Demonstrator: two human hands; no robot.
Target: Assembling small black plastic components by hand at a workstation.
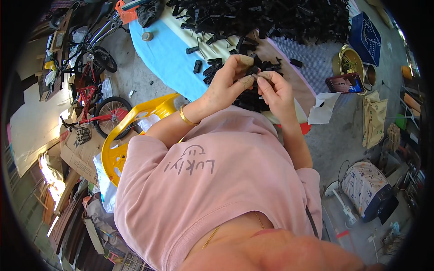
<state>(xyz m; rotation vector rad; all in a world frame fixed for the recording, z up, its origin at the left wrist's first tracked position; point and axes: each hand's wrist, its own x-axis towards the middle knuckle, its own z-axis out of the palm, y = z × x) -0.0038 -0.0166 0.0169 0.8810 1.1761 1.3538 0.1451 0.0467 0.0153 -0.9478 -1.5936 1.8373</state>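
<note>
Black plastic clips (251,71), small and hard to make out, sit pinched between both hands just above a dark mound of the same parts (247,100) on the blue table (165,56). The left hand (228,83) closes fingers and thumb around one piece; the right hand (274,88) grips it from the other side, fingertips hiding its shape. Beyond the hands, a far larger heap (271,18) runs past the frame's top edge, uncountable. One phone (344,83) lies right of the mound.
</note>
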